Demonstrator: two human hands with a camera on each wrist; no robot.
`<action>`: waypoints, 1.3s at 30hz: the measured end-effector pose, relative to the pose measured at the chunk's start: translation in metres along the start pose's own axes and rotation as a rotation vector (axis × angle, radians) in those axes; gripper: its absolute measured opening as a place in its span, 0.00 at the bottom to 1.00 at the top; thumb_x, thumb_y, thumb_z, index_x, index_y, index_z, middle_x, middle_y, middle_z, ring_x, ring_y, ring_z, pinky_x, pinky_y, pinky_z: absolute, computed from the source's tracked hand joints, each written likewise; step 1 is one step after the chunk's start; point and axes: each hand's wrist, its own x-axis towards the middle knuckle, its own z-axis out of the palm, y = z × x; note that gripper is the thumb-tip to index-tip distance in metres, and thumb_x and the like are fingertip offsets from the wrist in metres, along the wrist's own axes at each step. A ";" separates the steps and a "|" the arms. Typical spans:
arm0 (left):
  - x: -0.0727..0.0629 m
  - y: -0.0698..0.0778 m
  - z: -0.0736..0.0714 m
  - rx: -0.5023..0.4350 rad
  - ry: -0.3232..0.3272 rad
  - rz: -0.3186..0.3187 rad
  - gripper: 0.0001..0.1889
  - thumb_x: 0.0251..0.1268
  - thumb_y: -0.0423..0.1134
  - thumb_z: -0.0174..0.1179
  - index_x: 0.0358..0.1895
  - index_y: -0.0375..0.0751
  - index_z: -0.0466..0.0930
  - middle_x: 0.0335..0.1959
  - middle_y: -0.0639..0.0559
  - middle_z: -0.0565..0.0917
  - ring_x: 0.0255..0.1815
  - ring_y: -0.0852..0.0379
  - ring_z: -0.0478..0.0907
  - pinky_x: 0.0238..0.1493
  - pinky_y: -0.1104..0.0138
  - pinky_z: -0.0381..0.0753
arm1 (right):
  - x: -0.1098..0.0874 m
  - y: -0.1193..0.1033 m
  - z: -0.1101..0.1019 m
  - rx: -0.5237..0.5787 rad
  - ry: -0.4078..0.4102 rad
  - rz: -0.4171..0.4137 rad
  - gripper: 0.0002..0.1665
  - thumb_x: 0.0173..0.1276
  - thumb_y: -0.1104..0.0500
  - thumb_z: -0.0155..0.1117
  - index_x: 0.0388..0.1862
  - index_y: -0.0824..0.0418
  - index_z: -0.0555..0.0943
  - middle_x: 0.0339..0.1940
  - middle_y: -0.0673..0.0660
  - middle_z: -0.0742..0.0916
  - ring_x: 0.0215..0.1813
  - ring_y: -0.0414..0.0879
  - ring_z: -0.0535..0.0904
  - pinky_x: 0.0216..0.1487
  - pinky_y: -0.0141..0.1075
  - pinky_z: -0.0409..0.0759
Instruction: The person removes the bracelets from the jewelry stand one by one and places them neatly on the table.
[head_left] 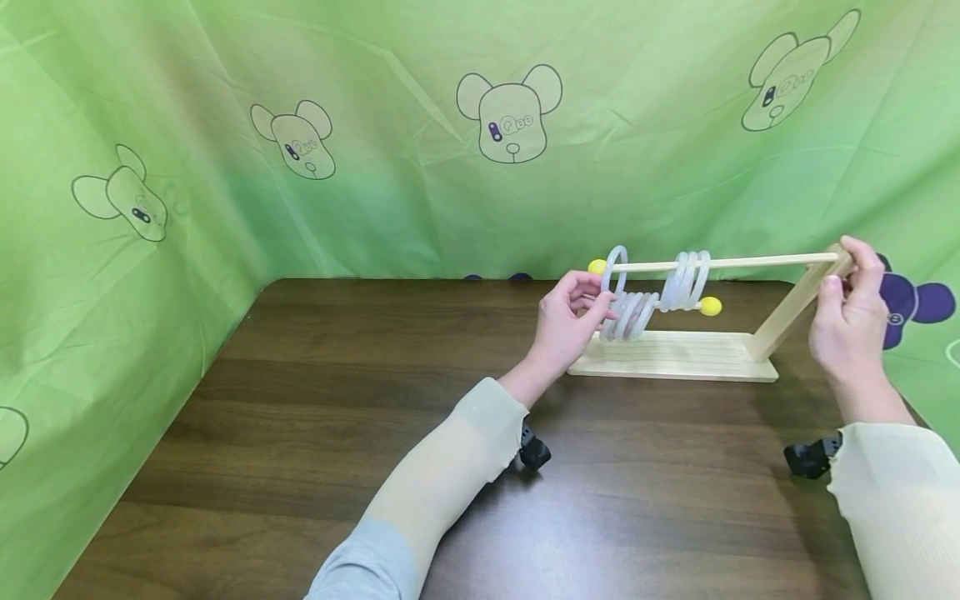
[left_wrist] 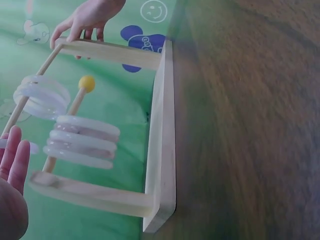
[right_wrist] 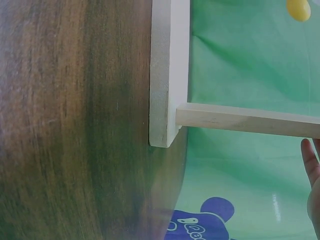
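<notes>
A pale wooden stand has a flat base (head_left: 675,358), a right post (head_left: 793,310) and a left post (left_wrist: 95,195). Its upper rod (head_left: 772,260) ends on the left in a yellow ball (head_left: 596,267); the lower rod ends on the right in another yellow ball (head_left: 711,307). My left hand (head_left: 564,323) pinches a translucent white ring (head_left: 617,249) around the upper rod beside its ball. Several rings (head_left: 688,282) hang farther right on that rod, and several more rings (left_wrist: 82,141) circle the lower one. My right hand (head_left: 853,325) grips the top of the right post.
The stand sits on a dark brown wooden table (head_left: 300,417), near its back edge. A green curtain (head_left: 390,167) with printed bear heads hangs behind and along the left side. Black wrist cameras (head_left: 534,450) stick out below both sleeves.
</notes>
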 end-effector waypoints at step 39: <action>-0.014 0.030 -0.142 0.316 0.080 0.177 0.05 0.66 0.26 0.58 0.43 0.28 0.76 0.30 0.35 0.81 0.23 0.59 0.75 0.23 0.66 0.79 | 0.000 0.000 -0.002 -0.013 -0.004 0.012 0.24 0.76 0.60 0.43 0.69 0.54 0.65 0.43 0.27 0.73 0.37 0.26 0.66 0.41 0.24 0.59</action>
